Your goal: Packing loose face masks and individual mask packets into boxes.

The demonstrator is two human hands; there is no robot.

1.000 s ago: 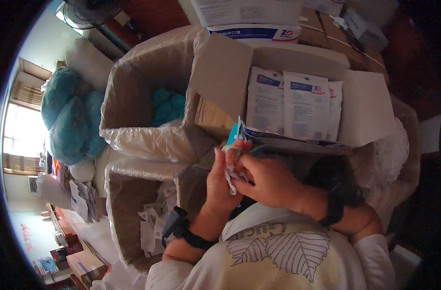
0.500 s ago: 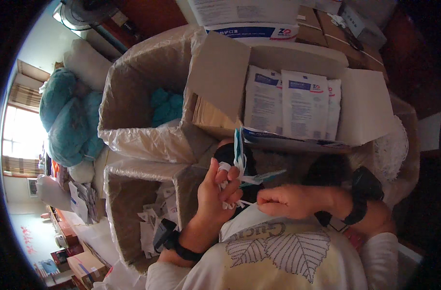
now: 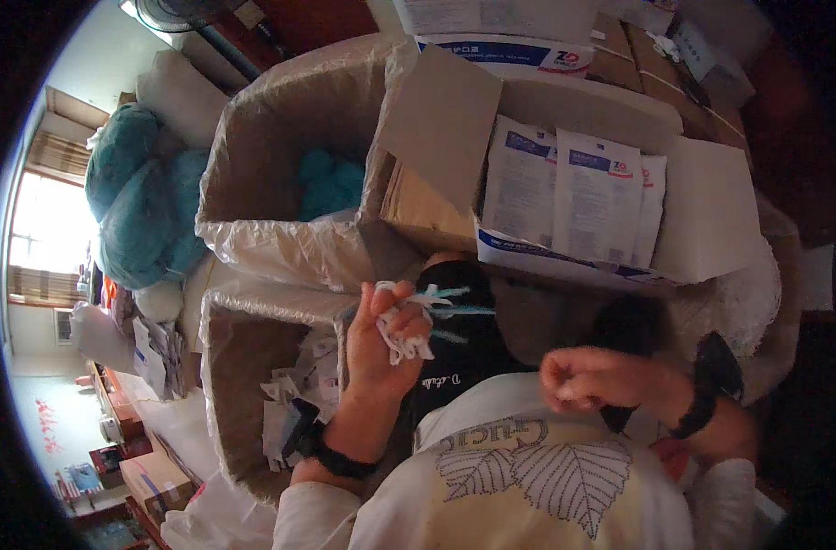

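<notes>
My left hand (image 3: pixel 390 325) is closed around a bundle of teal-and-white face masks (image 3: pixel 450 312), with white straps (image 3: pixel 407 346) bunched in and below the fingers. The masks' edges stick out to the right, smeared by motion. To the right, above my lap, my right hand (image 3: pixel 578 378) is curled into a loose fist, apart from the bundle; no strap shows coming from it. Beyond the hands stands an open carton (image 3: pixel 719 215) with several white-and-blue packets (image 3: pixel 597 197) upright in it.
Left of the carton, a plastic-lined bin (image 3: pixel 285 240) holds teal material (image 3: pixel 331 186). A nearer lined bin (image 3: pixel 243 310) contains white scraps (image 3: pixel 285 408). Large teal bags (image 3: pixel 143 225) are piled at the far left. White stringy material (image 3: pixel 743 298) lies at the right.
My right hand has moved right, away from the bundle, and the strap stretched between the hands is gone. My left hand has shifted left with the masks, which now point sideways.
</notes>
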